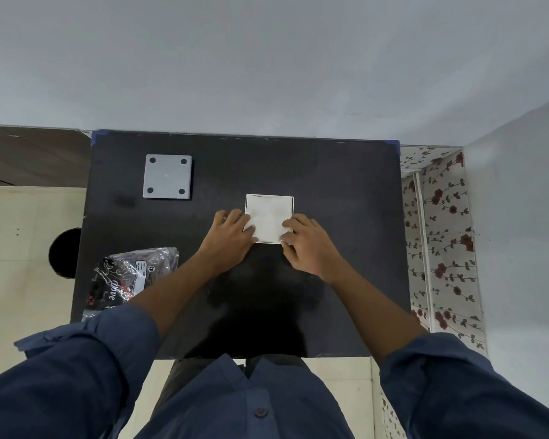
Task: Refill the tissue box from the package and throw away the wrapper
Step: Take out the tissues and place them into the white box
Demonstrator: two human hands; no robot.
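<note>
Tissues (269, 217): a square white stack, mid-table on the black table (346, 191), slightly right of centre and far from the near edge.
Head view, box: the stack seems to sit inside the tissue box (293, 204); only a thin rim shows around its far and right sides, so I cannot be sure how deep it lies.
Left hand (232, 236): fingers spread flat, tips pressing the stack's near-left corner; gripping nothing.
Right hand (305, 240): the same, fingers loosely curled onto the near-right corner; pressing, not clasping.
Step in hand: judged to be seating the tissues down into the box.
Doing it well: push evenly with both hands at the corners, keep the stack square to the rim, and avoid creasing the top sheet.
Look of the tissues: soft, faintly rumpled surface, edges fairly straight, plain white.
Lid (167, 176): grey square plate with four dark dots, far left, well apart from the stack; likely the box's base or cover.
Wrapper (130, 277): crumpled clear and black plastic at the near-left edge, partly under the left forearm, not yet thrown away.
Bin: none clearly visible.
</note>
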